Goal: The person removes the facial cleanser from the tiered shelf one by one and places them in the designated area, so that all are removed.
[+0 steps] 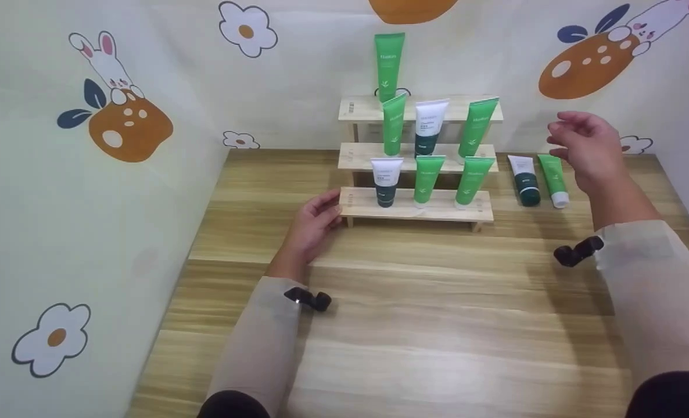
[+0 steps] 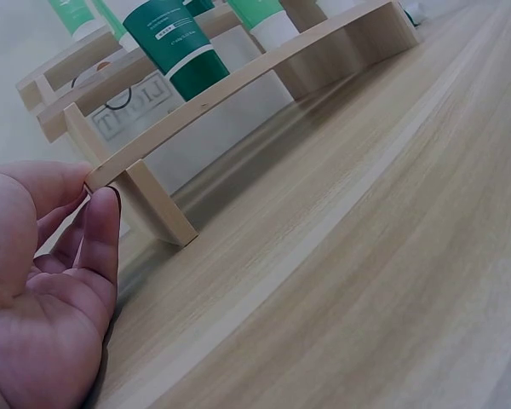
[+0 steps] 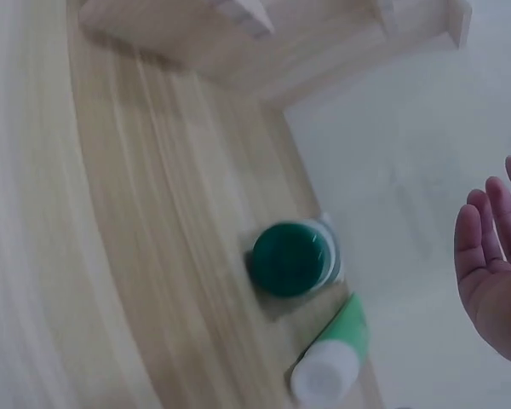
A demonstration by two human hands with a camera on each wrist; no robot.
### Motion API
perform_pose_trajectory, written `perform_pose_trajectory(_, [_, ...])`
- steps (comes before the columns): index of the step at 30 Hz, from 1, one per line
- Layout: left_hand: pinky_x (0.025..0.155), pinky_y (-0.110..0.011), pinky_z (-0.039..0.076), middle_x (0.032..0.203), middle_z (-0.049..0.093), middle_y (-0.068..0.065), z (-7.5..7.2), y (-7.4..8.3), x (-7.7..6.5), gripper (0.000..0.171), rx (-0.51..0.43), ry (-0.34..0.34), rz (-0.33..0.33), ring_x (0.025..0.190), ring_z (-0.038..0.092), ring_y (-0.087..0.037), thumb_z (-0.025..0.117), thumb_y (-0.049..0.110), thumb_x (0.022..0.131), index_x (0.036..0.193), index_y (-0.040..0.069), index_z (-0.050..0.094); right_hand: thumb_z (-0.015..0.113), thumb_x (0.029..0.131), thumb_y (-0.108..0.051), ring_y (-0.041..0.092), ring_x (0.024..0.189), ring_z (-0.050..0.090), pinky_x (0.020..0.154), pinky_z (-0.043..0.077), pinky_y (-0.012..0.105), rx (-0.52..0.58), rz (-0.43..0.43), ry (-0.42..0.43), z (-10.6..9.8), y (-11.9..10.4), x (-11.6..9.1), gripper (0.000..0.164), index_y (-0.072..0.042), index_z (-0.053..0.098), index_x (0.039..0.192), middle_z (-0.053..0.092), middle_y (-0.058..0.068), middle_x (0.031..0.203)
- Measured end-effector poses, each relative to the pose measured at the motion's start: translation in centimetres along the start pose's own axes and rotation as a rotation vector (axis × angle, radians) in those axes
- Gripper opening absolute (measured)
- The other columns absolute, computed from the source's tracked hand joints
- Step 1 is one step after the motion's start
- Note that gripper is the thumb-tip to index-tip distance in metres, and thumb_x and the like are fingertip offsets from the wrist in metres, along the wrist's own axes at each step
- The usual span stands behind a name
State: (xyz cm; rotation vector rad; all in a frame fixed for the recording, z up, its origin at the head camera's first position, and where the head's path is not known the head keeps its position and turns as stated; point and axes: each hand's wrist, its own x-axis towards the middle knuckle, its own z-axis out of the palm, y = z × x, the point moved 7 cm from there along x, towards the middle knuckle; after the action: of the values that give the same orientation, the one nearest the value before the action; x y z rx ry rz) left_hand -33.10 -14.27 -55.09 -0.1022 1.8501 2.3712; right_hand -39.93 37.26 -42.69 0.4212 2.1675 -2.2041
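Observation:
A three-step wooden display stand (image 1: 417, 215) carries upright squeeze tubes. My left hand (image 1: 315, 225) pinches the left end of its lowest step; in the left wrist view the thumb and fingers (image 2: 100, 223) meet at the board's corner. One green tube (image 1: 389, 67) stands on the top step. The middle step holds a white-and-dark-green tube (image 1: 430, 125) between two green ones. On the bottom step, a white-and-dark-green tube (image 1: 386, 183) stands left of two green tubes. My right hand (image 1: 591, 148) hangs in the air to the stand's right, fingers loosely bent, holding nothing.
Right of the stand, a white-and-dark-green tube (image 1: 524, 181) and a green tube (image 1: 555, 181) lie on the wood-grain table (image 1: 414, 325). Patterned pale walls (image 1: 298, 69) close off the back and both sides.

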Motion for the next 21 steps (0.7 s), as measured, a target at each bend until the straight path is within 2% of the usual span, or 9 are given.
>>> perform_pose_trajectory(7, [0.087, -0.022, 0.059, 0.147, 0.061, -0.014, 0.0, -0.1, 0.1, 0.046, -0.010, -0.004, -0.003, 0.106, 0.066, -0.014, 0.065, -0.003, 0.102, 0.148, 0.001, 0.059, 0.092, 0.085, -0.029, 0.018, 0.108, 0.066, 0.080, 0.063, 0.020, 0.091, -0.104, -0.055, 3.0, -2.8, -0.9, 0.064, -0.012, 0.064, 0.140, 0.068, 0.002, 0.119])
perform_pose_trajectory(14, [0.088, -0.022, 0.060, 0.146, 0.062, -0.015, 0.0, -0.1, 0.0, 0.046, 0.006, -0.005, -0.005, 0.107, 0.066, -0.015, 0.066, -0.002, 0.101, 0.147, 0.002, 0.060, 0.088, 0.089, -0.025, 0.018, 0.110, 0.071, 0.082, 0.064, 0.020, 0.063, -0.165, -0.165, 6.1, -5.3, -1.8, 0.057, -0.009, 0.065, 0.139, 0.070, 0.003, 0.123])
perform_pose_trajectory(21, [0.087, -0.022, 0.060, 0.149, 0.061, -0.016, 0.1, 0.1, 0.0, 0.046, 0.020, -0.011, 0.006, 0.105, 0.066, -0.013, 0.064, -0.002, 0.102, 0.148, 0.001, 0.059, 0.086, 0.091, -0.024, 0.019, 0.114, 0.070, 0.087, 0.063, 0.019, 0.069, -0.247, -0.203, 8.1, -7.8, -2.6, 0.054, -0.006, 0.065, 0.136, 0.069, 0.005, 0.126])
